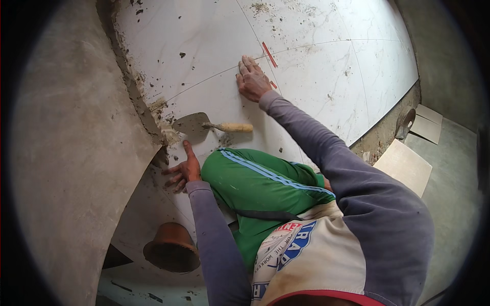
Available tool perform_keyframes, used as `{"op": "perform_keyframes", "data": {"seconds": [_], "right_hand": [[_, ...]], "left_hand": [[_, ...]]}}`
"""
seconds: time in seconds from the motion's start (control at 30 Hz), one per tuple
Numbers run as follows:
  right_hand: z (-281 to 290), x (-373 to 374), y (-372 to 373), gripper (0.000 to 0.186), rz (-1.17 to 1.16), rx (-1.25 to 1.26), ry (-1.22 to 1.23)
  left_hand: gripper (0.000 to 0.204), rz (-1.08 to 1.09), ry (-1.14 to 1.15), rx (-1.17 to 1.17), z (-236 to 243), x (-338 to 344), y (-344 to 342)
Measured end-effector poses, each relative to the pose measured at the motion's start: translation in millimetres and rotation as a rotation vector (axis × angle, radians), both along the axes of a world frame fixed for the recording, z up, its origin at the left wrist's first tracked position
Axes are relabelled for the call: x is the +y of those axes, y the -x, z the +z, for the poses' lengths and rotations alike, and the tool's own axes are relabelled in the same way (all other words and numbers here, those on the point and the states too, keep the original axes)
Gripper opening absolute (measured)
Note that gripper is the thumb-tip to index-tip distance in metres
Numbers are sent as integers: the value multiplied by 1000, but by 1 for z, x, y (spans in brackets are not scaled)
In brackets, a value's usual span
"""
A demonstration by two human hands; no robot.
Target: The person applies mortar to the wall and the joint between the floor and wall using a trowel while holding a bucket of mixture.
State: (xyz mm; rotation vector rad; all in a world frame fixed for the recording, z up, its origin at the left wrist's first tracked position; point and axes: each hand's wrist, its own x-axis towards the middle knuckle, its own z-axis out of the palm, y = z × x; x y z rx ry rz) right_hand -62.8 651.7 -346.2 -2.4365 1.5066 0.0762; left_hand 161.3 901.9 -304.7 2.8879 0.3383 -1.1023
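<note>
My right hand (251, 79) lies flat, fingers together, on a white marbled floor tile (214, 46) beside a red tile spacer (269, 54) in the joint. My left hand (182, 171) rests with spread fingers on the tile's edge, next to the mortar-smeared gap (140, 102) along the grey wall. A pointed trowel (204, 124) with a pale wooden handle lies on the tile between my hands, untouched. My green-trousered knee (255, 178) is bent beneath me.
A grey plastered wall (66, 153) bounds the left. A brown bowl-shaped pot (171, 247) sits near my left arm. Loose tile pieces (406, 166) and a second trowel (406, 122) lie on bare concrete at the right. Mortar crumbs dot the tiles.
</note>
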Motion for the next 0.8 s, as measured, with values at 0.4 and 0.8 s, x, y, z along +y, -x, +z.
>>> {"op": "perform_keyframes", "data": {"seconds": [0.4,0.8], "right_hand": [[44,12,-3,52,108,-51,124],[2,-90,-60,34,8,-92,-251]], "left_hand": [[167,47,26,-18,-8,4,0],[167,13,-3,34,-8,5,-1]]}}
